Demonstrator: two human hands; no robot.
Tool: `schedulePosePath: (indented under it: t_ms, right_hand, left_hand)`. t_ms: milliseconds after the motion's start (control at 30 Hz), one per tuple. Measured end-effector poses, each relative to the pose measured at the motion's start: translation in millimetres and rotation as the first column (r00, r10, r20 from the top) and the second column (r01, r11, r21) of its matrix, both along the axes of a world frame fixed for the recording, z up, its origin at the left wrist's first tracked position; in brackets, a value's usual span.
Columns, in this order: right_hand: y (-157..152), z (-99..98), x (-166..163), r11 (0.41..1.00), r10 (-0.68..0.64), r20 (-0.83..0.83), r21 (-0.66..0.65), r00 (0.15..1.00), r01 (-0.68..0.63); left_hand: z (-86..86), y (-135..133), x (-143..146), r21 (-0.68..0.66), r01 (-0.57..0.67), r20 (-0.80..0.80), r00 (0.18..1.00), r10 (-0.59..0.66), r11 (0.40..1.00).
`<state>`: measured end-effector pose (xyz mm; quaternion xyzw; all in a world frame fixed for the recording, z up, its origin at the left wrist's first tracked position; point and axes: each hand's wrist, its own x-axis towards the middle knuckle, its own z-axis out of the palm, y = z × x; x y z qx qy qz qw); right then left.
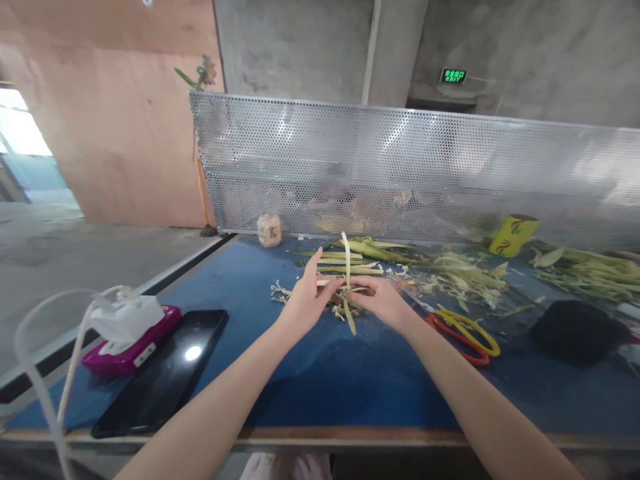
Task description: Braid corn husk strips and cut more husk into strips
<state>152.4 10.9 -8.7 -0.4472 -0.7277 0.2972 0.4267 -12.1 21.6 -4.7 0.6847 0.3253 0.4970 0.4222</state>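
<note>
Fingers (364,281) of L hand (305,297) & R hand (384,301) pinched together on pale strips (348,263); prob. crossing step, next needs steady grip.

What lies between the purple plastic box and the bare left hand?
In the head view: a flat, glossy black device, then blue tabletop; pale braided strands show beside the left hand.
</note>
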Motion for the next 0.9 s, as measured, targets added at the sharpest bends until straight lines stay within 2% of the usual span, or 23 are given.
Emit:
schedulePosePath:
  t_ms: [67, 133, 233, 367, 467, 567, 667, 900]
  right_hand:
    - [-1.0, 1.3, -0.1, 0.993, -0.083, 0.091, 0.086, 0.992, 0.075]
    - [-3.3, 3.6, -1.5, 0.992, -0.084, 0.100, 0.100, 0.991, 0.074]
    - [-6.8, 6.7, -3.8, 0.999, -0.029, 0.028, -0.022, 0.999, 0.030]
    - [-8.6, 7.8, -3.8, 0.979, -0.100, -0.018, -0.178, 0.995, 0.095]
    - [-8.7, 8.3, -2.0, 0.972, -0.091, -0.015, -0.217, 0.996, 0.085]
    - [-8.7, 9.0, -1.1, 0.978, -0.027, -0.037, -0.207, 0.999, 0.019]
    - [-9.0, 8.9, -2.6, 0.976, -0.016, -0.096, -0.217, 0.995, -0.005]
    - [-10.1, 9.2, -5.3, 0.978, -0.078, -0.137, -0.201, 0.988, 0.049]
  left_hand:
    - [0.5, 0.7, -1.5, 0.065, -0.074, -0.056, 0.995, 0.077, 0.995]
    - [1.5, 0.2, -2.3, 0.119, -0.116, -0.119, 0.984, 0.130, 0.986]
    - [2.6, -1.8, -2.0, 0.193, -0.095, -0.173, 0.976, 0.129, 0.977]
    - [1.2, -3.3, -1.1, 0.219, -0.020, -0.198, 0.978, 0.065, 0.976]
    - [0.7, -4.0, -0.9, 0.253, -0.031, -0.238, 0.967, 0.093, 0.967]
    - [2.7, -5.3, -0.8, 0.281, -0.056, -0.263, 0.956, 0.133, 0.958]
    - [6.6, -5.7, -1.0, 0.238, -0.064, -0.220, 0.968, 0.118, 0.969]
    - [12.3, 0.4, -0.4, 0.055, -0.050, 0.023, 0.999, 0.048, 0.997]
